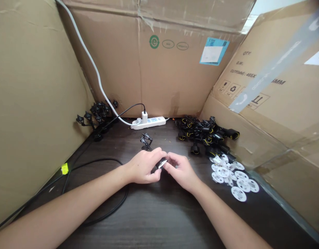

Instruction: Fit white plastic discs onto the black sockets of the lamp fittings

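My left hand (145,166) and my right hand (181,170) meet over the middle of the dark wooden table (159,221). Both pinch a small part (161,163) with a black body and a white face, held between the fingertips. Just beyond my hands a small black assembled piece (146,141) stands on the table. To the right of my right hand lies a group of several white round discs (233,176). Behind those is a heap of black parts with yellow wires (206,135).
Cardboard boxes (159,62) wall in the table on the left, back and right. A white power strip (149,122) with a plug lies at the back. A black cable (107,207) loops under my left forearm. More black pieces (97,114) cluster at the back left.
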Demonstrator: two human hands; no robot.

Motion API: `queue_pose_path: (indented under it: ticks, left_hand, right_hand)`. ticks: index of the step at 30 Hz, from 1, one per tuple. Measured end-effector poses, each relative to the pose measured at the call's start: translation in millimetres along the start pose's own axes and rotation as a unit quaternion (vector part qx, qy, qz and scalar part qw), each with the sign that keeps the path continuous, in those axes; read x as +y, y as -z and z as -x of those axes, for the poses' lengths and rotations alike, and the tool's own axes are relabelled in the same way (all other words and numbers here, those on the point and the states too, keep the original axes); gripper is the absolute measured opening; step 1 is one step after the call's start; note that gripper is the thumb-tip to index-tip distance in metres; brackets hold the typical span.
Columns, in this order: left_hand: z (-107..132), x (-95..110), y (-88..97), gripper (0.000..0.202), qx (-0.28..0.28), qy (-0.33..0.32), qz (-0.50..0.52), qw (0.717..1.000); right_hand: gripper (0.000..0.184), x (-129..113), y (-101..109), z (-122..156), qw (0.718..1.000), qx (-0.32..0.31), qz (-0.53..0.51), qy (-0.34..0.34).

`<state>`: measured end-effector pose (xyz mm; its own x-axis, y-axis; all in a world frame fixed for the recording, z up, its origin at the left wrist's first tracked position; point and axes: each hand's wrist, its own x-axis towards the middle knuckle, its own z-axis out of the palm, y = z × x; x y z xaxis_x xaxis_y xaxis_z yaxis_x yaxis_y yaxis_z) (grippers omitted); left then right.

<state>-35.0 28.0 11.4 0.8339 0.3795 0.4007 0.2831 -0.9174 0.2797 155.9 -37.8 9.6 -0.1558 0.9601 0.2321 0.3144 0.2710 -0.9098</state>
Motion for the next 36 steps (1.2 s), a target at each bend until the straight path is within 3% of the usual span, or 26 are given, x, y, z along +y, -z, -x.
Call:
queue_pose_path:
  ticks: [7,13,22,36]
  left_hand:
    - [0,-1,0.5,0.034,0.002,0.017,0.000,1.000]
    - [-1,-1,-1.1,0.032,0.000,0.042,0.017,0.999]
    - [0,-4,-2.7,0.032,0.022,0.049,0.014,0.998]
    - [1,-2,-2.3,0.027,0.025,0.041,0.010,0.999]
  right_hand:
    - [0.019,-4,-2,1,0.998,0.035,0.051,0.007]
    - [0.010,-3,-7,2,0.991,0.116,0.041,0.046]
    - [0.005,-4,-5,3,0.986,0.112,0.048,0.109]
    - [0.011,-10,-6,4,0.990,0.114,0.031,0.078]
